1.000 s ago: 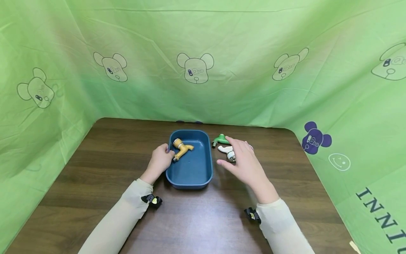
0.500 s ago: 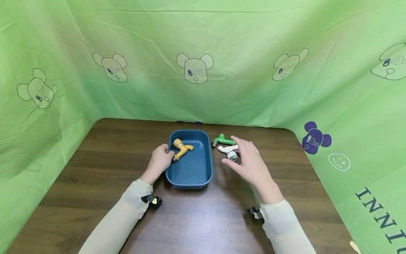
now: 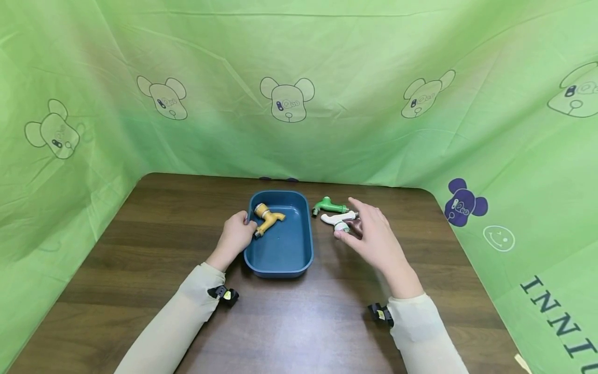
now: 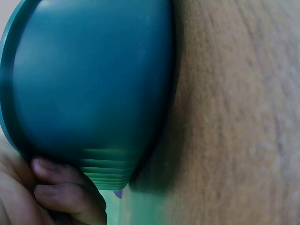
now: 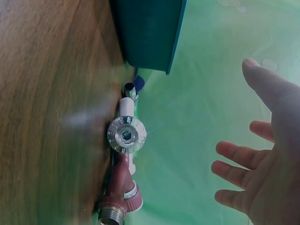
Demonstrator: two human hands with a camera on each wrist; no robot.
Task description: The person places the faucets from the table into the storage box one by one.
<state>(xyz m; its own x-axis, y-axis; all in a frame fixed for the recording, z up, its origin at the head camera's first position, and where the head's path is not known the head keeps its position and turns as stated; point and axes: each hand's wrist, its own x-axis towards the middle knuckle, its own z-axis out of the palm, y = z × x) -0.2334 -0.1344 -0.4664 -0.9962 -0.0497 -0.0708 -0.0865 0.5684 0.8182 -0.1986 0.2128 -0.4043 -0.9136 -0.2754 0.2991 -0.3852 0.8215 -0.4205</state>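
My left hand point(image 3: 235, 236) grips the left rim of a blue plastic bin point(image 3: 279, 272), thumb over the edge; in the left wrist view its curled fingers point(image 4: 65, 194) lie against the bin's outer wall. Inside the bin, toward the far left, lies a yellow tap point(image 3: 268, 221). To the right of the bin, my right hand point(image 3: 376, 236) hovers with fingers spread and holds nothing. Under and beside it are a white tap point(image 3: 334, 219) and a dark red tap point(image 5: 116, 180), which the hand mostly hides in the head view. A green tap point(image 3: 329, 206) lies just beyond the white one.
The brown wooden table point(image 3: 140, 249) carries everything. A green cloth point(image 3: 224, 140) with bear-head prints hangs behind it and along both sides. The bin's right wall stands close to the green and white taps.
My right hand has drifted to the right, uncovering more of the white and green taps and part of the dark red one. My left hand and the bin have stayed put.
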